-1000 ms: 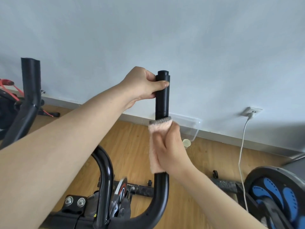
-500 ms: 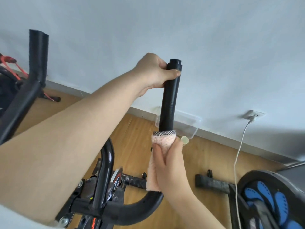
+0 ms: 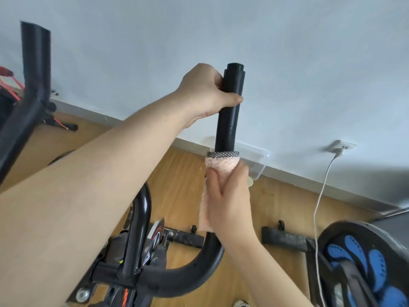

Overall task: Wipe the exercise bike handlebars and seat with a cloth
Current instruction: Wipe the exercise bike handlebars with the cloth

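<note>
Fingers of our right hand [image 3: 230,204] curl round a pink cloth [image 3: 221,165], pinning it against the upright right handlebar [image 3: 228,129] of the exercise bike; our thumb lies on the near side of the fabric. The cloth is wrapped round the lower part of the grip, its checkered hem uppermost and its loose end hanging down to where the bar bends. Higher up, our left hand [image 3: 205,91] grips the same bar just below its capped tip, thumb pressed across the front. Below our arms we see the glossy black centre loop [image 3: 138,224], bolts and the frame. At the far left the other handlebar [image 3: 35,63] rises, foam-covered. A black disc with blue patches [image 3: 358,262] sits at the lower right.

Beneath all this runs a warm wood-plank floor [image 3: 181,173] carrying black stabiliser bars [image 3: 184,235]. A clear plastic box [image 3: 259,161] rests against the grey skirting board [image 3: 309,180]. Beyond is a plain pale blue-grey wall [image 3: 287,63] with a white socket [image 3: 340,147], from which a white cable [image 3: 318,207] drops to the floor.
</note>
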